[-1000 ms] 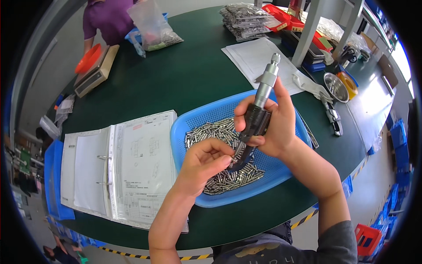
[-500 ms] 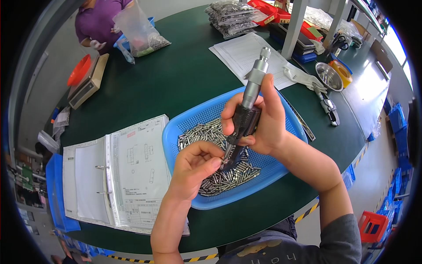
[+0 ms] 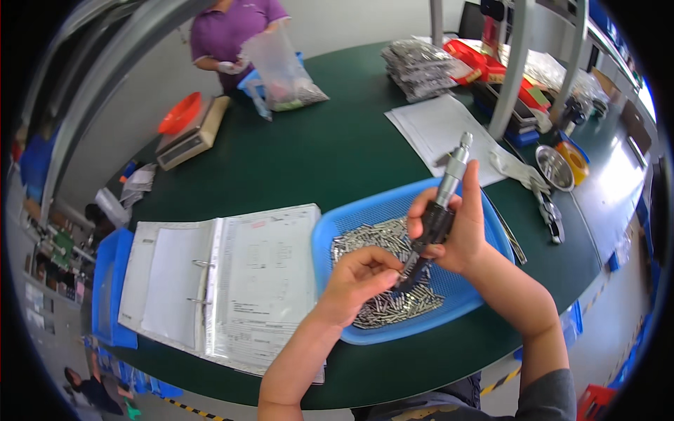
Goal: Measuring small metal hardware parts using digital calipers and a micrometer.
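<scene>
My right hand (image 3: 465, 235) is closed around a micrometer (image 3: 453, 177), its silver thimble tilted up and away from me and its dark frame pointing down. My left hand (image 3: 359, 284) pinches at the measuring end of the micrometer, thumb against fingertips. A small metal pin seems to be between those fingertips, though mostly hidden by them. Both hands are above a blue perforated basket (image 3: 321, 245). In it lies a heap of small silver metal pins (image 3: 411, 303), partly covered by my hands.
Left of the basket lies an open ring binder (image 3: 270, 281) with drawings, beside a blue tray (image 3: 112, 288). A scale (image 3: 193, 133) bears a red dish. Papers (image 3: 435, 126), bagged parts (image 3: 419, 67), a white glove (image 3: 516, 167) and another micrometer (image 3: 551, 219) lie beyond. A co-worker (image 3: 235, 35) stands behind a plastic bag.
The whole view has shifted, so the table things appear farther right and lower. My hands keep the same hold on the micrometer over the basket. The co-worker's gloved hand has moved nearer the bag.
</scene>
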### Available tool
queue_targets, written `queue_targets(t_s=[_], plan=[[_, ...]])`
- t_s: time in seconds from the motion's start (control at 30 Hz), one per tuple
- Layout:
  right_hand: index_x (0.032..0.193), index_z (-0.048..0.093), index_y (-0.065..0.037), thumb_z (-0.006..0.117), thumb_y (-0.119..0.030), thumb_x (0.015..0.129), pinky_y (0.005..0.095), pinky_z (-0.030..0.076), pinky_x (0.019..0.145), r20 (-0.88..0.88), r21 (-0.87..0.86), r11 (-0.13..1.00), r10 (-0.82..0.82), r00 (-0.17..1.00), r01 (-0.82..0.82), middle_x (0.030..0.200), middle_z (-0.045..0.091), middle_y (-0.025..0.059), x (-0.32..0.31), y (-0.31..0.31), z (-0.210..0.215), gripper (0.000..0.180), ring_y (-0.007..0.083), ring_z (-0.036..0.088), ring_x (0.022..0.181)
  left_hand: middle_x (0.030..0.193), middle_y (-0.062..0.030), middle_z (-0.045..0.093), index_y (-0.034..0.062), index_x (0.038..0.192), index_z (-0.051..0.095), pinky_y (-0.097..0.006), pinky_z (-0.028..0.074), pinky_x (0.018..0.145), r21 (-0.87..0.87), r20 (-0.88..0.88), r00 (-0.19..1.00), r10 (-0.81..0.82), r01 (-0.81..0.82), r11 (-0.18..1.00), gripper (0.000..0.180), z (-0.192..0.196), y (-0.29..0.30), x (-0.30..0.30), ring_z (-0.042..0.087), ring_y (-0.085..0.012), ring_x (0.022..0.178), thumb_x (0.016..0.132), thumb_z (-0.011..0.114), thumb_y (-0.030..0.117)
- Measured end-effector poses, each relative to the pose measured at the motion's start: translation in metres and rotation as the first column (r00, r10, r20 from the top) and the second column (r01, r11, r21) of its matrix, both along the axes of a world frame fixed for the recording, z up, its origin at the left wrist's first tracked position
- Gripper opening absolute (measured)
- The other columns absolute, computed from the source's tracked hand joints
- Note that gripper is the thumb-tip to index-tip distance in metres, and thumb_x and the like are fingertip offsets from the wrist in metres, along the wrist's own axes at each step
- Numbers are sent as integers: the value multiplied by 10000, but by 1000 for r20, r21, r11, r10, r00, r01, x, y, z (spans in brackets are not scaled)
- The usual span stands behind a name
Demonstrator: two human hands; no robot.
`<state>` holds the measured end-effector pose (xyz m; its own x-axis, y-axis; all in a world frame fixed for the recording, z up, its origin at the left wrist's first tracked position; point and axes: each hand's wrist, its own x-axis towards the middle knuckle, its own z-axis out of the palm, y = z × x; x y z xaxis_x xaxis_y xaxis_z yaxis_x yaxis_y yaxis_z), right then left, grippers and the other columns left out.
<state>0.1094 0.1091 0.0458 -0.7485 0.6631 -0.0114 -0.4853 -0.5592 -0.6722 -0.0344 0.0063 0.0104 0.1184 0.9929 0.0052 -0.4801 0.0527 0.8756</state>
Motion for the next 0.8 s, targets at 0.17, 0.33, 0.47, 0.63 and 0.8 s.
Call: queue_targets(t_s=[0.17, 0.33, 0.47, 0.63, 0.8], plan=[[737, 562, 1, 211, -711, 721, 210, 287, 299, -11, -47, 999, -1, 1000, 0, 610, 561, 149, -1, -2, 1, 794, 154, 410, 346, 828, -39, 550, -3, 878, 547, -215, 414, 720, 1, -7, 1000, -21, 21, 1000, 141, 1, -1, 0, 523, -92, 773, 744, 568, 37], [739, 562, -13, 235, -710, 719, 202, 283, 306, -35, 1, 999, -52, 998, 52, 601, 554, 133, -2, -6, 1, 770, 138, 395, 348, 825, -62, 548, -8, 871, 528, -245, 421, 719, 23, -21, 1000, 3, -3, 1000, 158, 2, -2, -1, 527, -120, 774, 741, 577, 68], [738, 557, -2, 257, -660, 755, 200, 285, 313, -10, -41, 998, -43, 999, 43, 607, 550, 143, 1, -7, 5, 723, 136, 395, 353, 836, -33, 544, -2, 886, 542, -213, 410, 728, 28, 16, 1000, -27, 26, 999, 141, 2, -1, -1, 517, -86, 782, 751, 563, 35], [738, 555, 0, 246, -659, 756, 209, 295, 323, 3, -8, 999, -53, 999, 53, 617, 549, 146, -1, -5, 3, 728, 140, 401, 365, 840, -36, 544, 0, 884, 540, -213, 412, 727, 33, 8, 1000, -15, 15, 999, 140, 1, -1, 0, 518, -87, 782, 751, 564, 35], [747, 556, 2, 248, -655, 758, 207, 298, 323, -45, 27, 1000, -11, 999, 12, 627, 555, 139, 1, -5, 3, 725, 136, 403, 366, 846, -40, 543, -1, 886, 539, -213, 411, 730, 13, -12, 999, -32, 32, 999, 140, 0, -1, -1, 519, -90, 785, 752, 563, 34]])
